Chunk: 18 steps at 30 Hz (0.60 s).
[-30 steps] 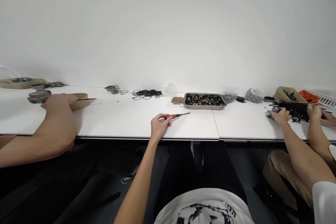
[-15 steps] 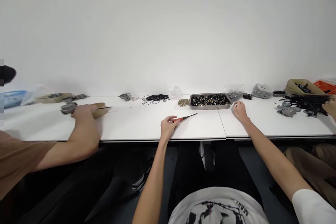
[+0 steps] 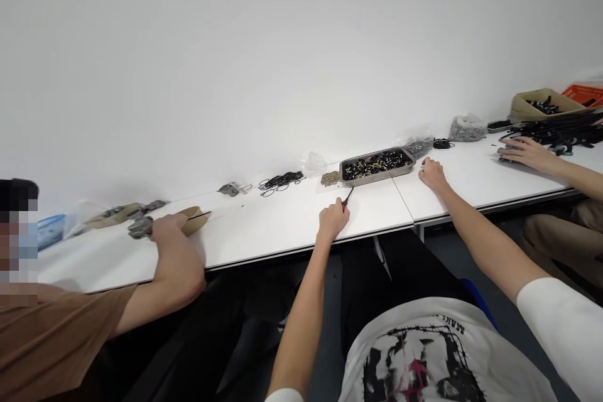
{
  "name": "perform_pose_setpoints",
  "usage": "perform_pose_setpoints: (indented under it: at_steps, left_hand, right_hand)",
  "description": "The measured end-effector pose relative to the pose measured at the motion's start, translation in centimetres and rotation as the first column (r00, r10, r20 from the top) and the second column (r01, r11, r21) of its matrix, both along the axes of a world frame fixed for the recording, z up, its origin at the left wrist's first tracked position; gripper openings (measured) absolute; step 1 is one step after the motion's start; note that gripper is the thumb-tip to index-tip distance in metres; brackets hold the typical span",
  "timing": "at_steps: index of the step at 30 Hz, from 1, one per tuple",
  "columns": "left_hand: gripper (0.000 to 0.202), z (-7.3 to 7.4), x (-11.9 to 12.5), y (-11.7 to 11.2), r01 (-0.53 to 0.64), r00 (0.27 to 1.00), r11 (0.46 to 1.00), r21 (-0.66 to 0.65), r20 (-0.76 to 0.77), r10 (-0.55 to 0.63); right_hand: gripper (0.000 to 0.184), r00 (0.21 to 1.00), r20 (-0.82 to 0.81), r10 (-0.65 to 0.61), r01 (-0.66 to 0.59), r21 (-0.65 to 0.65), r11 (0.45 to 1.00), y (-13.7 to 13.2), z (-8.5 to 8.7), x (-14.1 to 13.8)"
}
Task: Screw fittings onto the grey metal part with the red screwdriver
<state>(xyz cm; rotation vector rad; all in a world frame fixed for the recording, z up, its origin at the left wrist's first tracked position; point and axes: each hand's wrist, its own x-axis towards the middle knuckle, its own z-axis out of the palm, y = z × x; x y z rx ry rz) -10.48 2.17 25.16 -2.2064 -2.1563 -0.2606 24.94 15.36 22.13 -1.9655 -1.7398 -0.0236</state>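
My left hand [image 3: 334,220] is wrapped around the handle of a screwdriver [image 3: 347,200], red with a dark collar, its thin shaft pointing away from me towards the tray. The fist hides most of the handle. My right hand [image 3: 432,174] rests on the table just right of the tray, its fingers curled in; whatever they hold, if anything, is hidden. Between and beyond my hands stands a metal tray [image 3: 377,183], heaped with small black and brass-coloured parts. Left of it lies a pile of small brass-coloured pieces [image 3: 330,178].
Black cord loops [image 3: 281,181] and a clear plastic bag [image 3: 314,164] lie along the wall. At left, a co-worker's hand [image 3: 168,226] holds a grey part [image 3: 140,226]. At right, another person's hand [image 3: 532,154] reaches over grey parts, near black rods and a beige bin [image 3: 521,105].
My left hand has turned the screwdriver to point more away from me and closed further around it. The view has tilted. The person at right has reached onto the grey parts.
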Motion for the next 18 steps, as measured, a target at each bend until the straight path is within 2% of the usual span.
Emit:
perform_pose_setpoints:
  at_steps: [6,18]
  left_hand:
    - [0.036,0.0,2.4,0.6,-0.047,0.999,0.999,0.003,-0.017,0.047]
    - [0.031,-0.1,2.1,0.6,-0.015,0.999,1.000,0.007,0.049,0.015]
  right_hand:
    - [0.039,1.000,0.010,-0.008,0.009,-0.048,0.999,0.6,-0.3,0.4]
    - [0.028,1.000,0.013,-0.003,0.004,-0.095,0.995,0.3,0.2,0.7]
